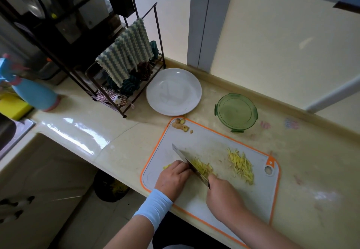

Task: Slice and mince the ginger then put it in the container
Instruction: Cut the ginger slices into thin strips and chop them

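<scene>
While the right grip is clenched round the handle of the knife, the left grip curls over a ginger piece, knuckles against the blade. Slicing looks under way: tuck the fingertips back, let the blade ride the knuckles, and cut thin, even strips. Fresh strips lie beside the blade on the board, with a bigger pile to the right. Beyond, on the table, the green container shows no ginger.
</scene>
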`<state>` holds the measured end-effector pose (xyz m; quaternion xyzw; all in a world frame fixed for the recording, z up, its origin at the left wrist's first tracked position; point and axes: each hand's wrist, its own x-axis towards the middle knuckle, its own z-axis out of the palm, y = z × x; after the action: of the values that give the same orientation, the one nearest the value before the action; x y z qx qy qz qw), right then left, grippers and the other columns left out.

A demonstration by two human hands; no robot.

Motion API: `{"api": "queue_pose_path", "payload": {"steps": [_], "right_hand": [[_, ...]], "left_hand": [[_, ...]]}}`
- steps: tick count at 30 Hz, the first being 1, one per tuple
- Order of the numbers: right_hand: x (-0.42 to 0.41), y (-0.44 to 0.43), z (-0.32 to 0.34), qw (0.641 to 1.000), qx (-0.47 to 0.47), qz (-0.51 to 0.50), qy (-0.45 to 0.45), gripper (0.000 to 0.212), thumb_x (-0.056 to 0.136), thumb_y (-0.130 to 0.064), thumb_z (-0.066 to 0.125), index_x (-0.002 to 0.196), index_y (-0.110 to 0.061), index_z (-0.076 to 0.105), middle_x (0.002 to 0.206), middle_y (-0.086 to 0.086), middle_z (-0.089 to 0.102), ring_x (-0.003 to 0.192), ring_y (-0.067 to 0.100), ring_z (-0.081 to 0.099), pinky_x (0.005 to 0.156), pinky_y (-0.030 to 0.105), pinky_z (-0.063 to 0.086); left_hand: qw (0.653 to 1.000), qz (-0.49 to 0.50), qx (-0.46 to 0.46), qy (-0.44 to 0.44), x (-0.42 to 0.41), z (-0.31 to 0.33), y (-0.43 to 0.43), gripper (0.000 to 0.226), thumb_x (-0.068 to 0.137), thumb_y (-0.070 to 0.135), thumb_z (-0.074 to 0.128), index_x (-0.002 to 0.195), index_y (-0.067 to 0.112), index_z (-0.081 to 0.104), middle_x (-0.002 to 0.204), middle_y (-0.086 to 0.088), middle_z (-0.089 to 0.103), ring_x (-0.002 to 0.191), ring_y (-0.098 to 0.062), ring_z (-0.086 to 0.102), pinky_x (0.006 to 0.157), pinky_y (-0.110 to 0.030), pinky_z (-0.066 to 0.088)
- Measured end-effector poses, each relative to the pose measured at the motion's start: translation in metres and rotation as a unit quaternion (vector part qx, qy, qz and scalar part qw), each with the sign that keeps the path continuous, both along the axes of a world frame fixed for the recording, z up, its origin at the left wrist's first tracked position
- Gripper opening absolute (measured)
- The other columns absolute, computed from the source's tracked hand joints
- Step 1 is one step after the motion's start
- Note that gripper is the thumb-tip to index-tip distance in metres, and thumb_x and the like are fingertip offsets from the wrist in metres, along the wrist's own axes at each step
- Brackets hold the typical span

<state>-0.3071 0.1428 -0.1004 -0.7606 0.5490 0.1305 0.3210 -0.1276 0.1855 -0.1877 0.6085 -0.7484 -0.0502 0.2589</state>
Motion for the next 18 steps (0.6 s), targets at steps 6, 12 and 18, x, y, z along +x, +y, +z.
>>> {"api": "queue_pose_path", "payload": {"steps": [6, 12, 18], "right_hand": [[0.043, -0.021, -0.003, 0.999, -0.021, 0.024, -0.001, 0.006, 0.093, -0.014, 0.043, 0.096, -0.019, 0.044, 0.100, 0.010, 0.065, 0.096, 0.032, 0.063, 0.065, 0.032, 0.039], [0.016, -0.011, 0.011, 1.000, -0.015, 0.014, -0.010, 0.007, 0.093, -0.016, 0.045, 0.088, -0.020, 0.043, 0.092, 0.006, 0.063, 0.087, 0.029, 0.063, 0.063, 0.033, 0.044], [0.028, -0.012, -0.003, 1.000, -0.007, 0.000, -0.006, 0.006, 0.091, -0.015, 0.046, 0.090, -0.020, 0.043, 0.098, 0.007, 0.065, 0.095, 0.030, 0.063, 0.066, 0.032, 0.042]], "left_hand": [[1.000, 0.008, 0.015, 0.011, -0.002, 0.000, 0.001, 0.020, 0.081, 0.006, 0.063, 0.094, 0.018, 0.072, 0.099, 0.003, 0.064, 0.089, -0.017, 0.057, 0.065, -0.025, 0.051], [1.000, 0.020, 0.012, 0.003, -0.002, 0.003, 0.001, 0.021, 0.083, 0.010, 0.057, 0.094, 0.018, 0.073, 0.098, 0.002, 0.065, 0.089, -0.017, 0.056, 0.066, -0.023, 0.050], [1.000, 0.013, 0.016, 0.011, -0.002, 0.000, 0.002, 0.022, 0.078, 0.004, 0.067, 0.094, 0.018, 0.072, 0.099, 0.002, 0.064, 0.088, -0.018, 0.058, 0.067, -0.027, 0.053]]}}
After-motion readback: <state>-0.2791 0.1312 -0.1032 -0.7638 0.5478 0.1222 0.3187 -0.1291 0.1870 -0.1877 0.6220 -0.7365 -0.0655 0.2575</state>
